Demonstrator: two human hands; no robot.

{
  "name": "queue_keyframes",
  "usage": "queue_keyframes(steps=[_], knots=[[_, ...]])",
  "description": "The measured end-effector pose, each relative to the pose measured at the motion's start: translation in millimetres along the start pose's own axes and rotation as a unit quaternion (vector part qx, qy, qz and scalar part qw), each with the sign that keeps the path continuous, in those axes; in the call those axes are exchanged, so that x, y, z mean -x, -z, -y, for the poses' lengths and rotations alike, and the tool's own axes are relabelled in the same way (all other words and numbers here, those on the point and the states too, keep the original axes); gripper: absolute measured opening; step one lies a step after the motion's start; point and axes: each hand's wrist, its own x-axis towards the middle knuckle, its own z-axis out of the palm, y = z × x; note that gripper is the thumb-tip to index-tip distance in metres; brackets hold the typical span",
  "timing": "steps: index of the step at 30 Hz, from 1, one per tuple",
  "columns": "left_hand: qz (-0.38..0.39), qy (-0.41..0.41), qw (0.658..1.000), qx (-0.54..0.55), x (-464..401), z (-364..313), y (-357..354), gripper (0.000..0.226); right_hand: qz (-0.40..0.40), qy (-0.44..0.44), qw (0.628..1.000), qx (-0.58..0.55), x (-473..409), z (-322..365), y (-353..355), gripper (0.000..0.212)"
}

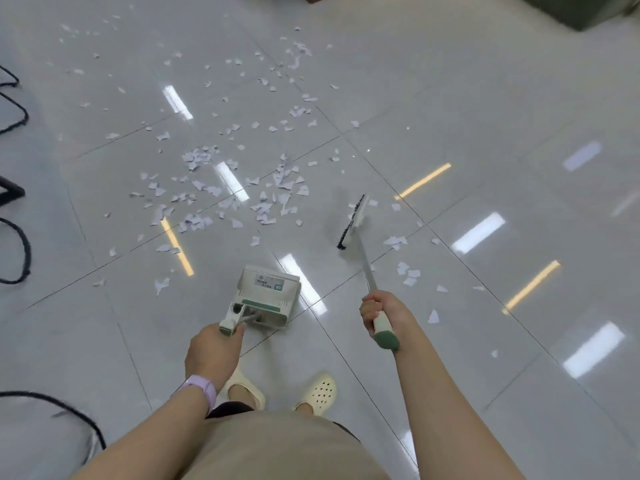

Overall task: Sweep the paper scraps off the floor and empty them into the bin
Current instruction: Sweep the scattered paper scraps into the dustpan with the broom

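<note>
Right hand clenched round broom handle, left hand gripping dustpan handle. Paper scraps mostly ahead-left of the broom head, some right of the shaft. Best: short low strokes leftward, gather one pile before scooping. No bin visible.

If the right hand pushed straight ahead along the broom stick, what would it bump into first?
Probably the broom head. The right hand points along the stick toward it; paper scraps lie beyond. Depth is unclear.
</note>
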Motion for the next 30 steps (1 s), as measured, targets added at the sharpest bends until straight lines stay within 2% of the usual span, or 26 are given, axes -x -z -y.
queue_keyframes(steps=[6,10,12,15,19,23,26,28,30], knots=[[0.061,-0.107,0.991,-0.051,1.1,-55.4,-35.7,0.045,-0.164,0.102,0.981,0.029,38.6,-15.2,96.1,0.015],[0.099,-0.185,0.973,-0.100,10.1,-101.3,-65.8,0.049,-0.254,0.145,0.956,-0.027,61.0,-22.9,157.2,0.015],[0.115,-0.218,0.963,-0.113,17.6,-118.7,-77.9,0.051,-0.283,0.154,0.944,-0.069,69.6,-26.5,183.8,0.020],[0.139,-0.247,0.951,-0.121,28.7,-136.7,-93.6,0.054,-0.322,0.163,0.928,-0.088,82.4,-32.0,220.1,0.017],[0.167,-0.266,0.942,-0.116,31.6,-154.5,-108.8,0.054,-0.358,0.123,0.921,-0.095,84.9,-41.2,258.7,0.014],[0.188,-0.268,0.937,-0.119,14.6,-174.3,-116.8,0.047,-0.352,0.082,0.927,-0.098,77.5,-38.9,265.7,0.014],[0.197,-0.260,0.937,-0.126,-6.0,-185.1,-114.8,0.048,-0.309,0.036,0.947,-0.085,62.6,-30.2,245.6,0.015],[0.197,-0.256,0.937,-0.133,-20.1,-187.2,-112.2,0.050,-0.270,-0.005,0.963,-0.003,45.8,-17.0,210.9,0.014],[0.198,-0.248,0.938,-0.137,-33.3,-188.7,-108.2,0.048,-0.238,-0.040,0.964,0.114,26.7,-2.7,162.1,0.011]])
